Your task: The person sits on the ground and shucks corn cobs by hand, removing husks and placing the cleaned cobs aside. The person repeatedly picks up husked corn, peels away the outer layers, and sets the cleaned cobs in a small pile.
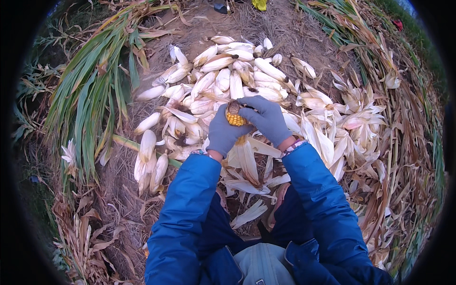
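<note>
An ear of corn (236, 119) with yellow kernels and a brown tip is held between my hands. My left hand (225, 130), in a grey glove, wraps around its lower left side. At the ear's upper right, the fingers of my gloved right hand (265, 119) touch it near the tip. Pale husk leaves (248, 160) hang below the ear toward the ground between my feet. Just beyond my hands lies a heap of ears in pale husks (217, 80). My palms and the far side of the ear are hidden.
A few husked ears (146, 160) lie at the left. Loose stripped husks (351, 121) are piled at the right. Green corn stalks and leaves (94, 92) lie at the upper left, and dry stalks (392, 167) run along the right. A yellow object (259, 4) is at the top edge.
</note>
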The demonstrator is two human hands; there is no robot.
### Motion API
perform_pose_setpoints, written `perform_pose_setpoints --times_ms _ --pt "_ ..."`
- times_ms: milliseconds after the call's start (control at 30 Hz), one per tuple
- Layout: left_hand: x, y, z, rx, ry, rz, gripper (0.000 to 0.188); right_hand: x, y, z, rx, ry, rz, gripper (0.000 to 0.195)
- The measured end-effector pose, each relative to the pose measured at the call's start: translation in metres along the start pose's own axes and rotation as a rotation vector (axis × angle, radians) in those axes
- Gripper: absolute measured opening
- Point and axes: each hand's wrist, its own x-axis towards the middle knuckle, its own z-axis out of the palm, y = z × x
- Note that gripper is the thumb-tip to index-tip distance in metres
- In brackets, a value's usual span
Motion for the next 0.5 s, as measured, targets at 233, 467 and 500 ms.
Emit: perform_pose_setpoints --times_ms 233,467,500 --pt "0.000 -0.014 -0.004 0.017 -0.102 0.071 0.067 -0.006 -0.003 -0.003 -0.175 0.046 -0.118 0.020" --pt "-0.003 -0.005 -0.009 0.158 -0.178 0.073 0.073 -0.008 0.000 -0.004 -0.197 0.073 0.015 0.018" --pt "-0.002 -0.008 -0.010 0.133 -0.189 0.075 0.074 -0.008 0.000 -0.004 -0.172 0.069 0.043 0.019"
